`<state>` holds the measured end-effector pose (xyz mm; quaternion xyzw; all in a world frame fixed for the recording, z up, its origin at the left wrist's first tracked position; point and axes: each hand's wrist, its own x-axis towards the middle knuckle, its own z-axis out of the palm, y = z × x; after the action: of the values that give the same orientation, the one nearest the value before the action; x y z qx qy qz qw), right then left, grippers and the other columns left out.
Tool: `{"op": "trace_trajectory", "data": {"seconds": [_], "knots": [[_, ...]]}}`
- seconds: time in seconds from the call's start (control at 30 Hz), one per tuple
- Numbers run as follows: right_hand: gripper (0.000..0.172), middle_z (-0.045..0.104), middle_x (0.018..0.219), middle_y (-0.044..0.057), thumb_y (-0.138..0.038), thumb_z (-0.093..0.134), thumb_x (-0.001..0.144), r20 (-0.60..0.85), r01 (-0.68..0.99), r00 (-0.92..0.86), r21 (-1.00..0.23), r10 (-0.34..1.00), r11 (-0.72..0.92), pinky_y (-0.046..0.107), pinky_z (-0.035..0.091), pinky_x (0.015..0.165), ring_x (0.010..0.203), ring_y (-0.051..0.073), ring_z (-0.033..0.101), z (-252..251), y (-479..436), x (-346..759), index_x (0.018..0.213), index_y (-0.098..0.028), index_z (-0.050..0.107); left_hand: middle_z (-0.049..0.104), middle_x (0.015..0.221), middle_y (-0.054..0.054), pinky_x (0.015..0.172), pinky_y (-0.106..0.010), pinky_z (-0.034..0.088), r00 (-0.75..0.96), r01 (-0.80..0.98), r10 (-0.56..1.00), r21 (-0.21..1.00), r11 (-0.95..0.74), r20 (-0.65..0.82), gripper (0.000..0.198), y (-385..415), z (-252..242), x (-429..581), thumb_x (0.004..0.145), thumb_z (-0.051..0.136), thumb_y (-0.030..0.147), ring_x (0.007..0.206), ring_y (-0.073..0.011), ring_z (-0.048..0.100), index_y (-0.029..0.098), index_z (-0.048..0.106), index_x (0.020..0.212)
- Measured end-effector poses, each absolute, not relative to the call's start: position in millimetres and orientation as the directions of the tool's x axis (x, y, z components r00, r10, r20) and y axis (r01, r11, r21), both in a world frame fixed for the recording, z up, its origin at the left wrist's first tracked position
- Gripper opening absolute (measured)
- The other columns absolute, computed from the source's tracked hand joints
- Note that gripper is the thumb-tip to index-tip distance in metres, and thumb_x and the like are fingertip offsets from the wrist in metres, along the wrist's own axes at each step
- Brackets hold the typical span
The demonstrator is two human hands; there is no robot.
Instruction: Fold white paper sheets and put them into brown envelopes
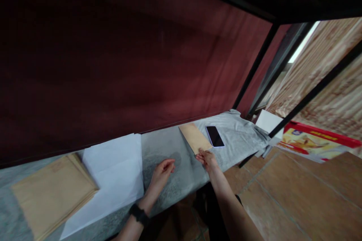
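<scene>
A single tan paper envelope (194, 136) lies at an angle on the grey cloth of the bench. My right hand (207, 158) grips its near corner, thumb on top. Beside the envelope, on its right, a phone (215, 136) with a dark screen and pale case lies flat. My left hand (164, 169) is held over the cloth between the white paper and the envelope, its fingers curled together with nothing visible in them. A stack of white paper sheets (115, 173) is to the left of it. Overlapping those sheets at the far left is a pile of tan envelopes (53, 194).
A dark red curtain (127, 75) hangs behind the grey-covered bench (181, 180). Black metal posts (256, 66) frame the right end. A red and yellow box (316, 141) and a white box (270, 124) stand beyond it, above the tiled floor (288, 184).
</scene>
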<state>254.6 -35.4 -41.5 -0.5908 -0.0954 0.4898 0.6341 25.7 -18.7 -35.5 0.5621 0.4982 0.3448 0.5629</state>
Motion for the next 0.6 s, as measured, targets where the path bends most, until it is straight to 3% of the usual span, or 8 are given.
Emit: {"op": "trace_trajectory", "data": {"seconds": [0.23,0.4,0.6], "knots": [[0.026,0.068,0.056,0.004,-0.029,0.068,0.084,-0.461,-0.458,0.46,-0.856,0.759,-0.242,0.025,0.059,0.058,0.053,0.016,0.067,-41,-39,258,0.061,-0.021,0.057,0.074,0.083,-0.008,0.071,-0.035,0.056,0.271,0.229,0.953,0.971,0.071,-0.134,0.042,-19,-34,21,0.071,0.059,0.049,0.082,-0.0248,0.07,0.018,0.072,0.096],[0.033,0.073,0.066,0.01,-0.04,0.059,0.087,-0.463,-0.335,0.386,-0.876,0.798,-0.346,0.03,0.058,0.057,0.055,0.02,0.069,-41,-45,259,0.061,-0.02,0.063,0.075,0.085,-0.008,0.076,-0.036,0.056,0.286,0.244,0.955,0.97,0.007,-0.078,0.038,-23,-29,15,0.073,0.058,0.047,0.083,-0.0243,0.071,0.019,0.072,0.094],[0.035,0.068,0.058,0.007,-0.041,0.053,0.09,-0.409,-0.134,0.476,-0.909,0.778,-0.396,0.028,0.052,0.052,0.05,0.018,0.064,-39,-51,257,0.061,-0.022,0.059,0.075,0.083,-0.008,0.076,-0.036,0.056,0.276,0.289,0.959,0.957,-0.014,-0.069,0.036,-26,-24,8,0.074,0.058,0.046,0.08,-0.0247,0.071,0.019,0.072,0.094]]}}
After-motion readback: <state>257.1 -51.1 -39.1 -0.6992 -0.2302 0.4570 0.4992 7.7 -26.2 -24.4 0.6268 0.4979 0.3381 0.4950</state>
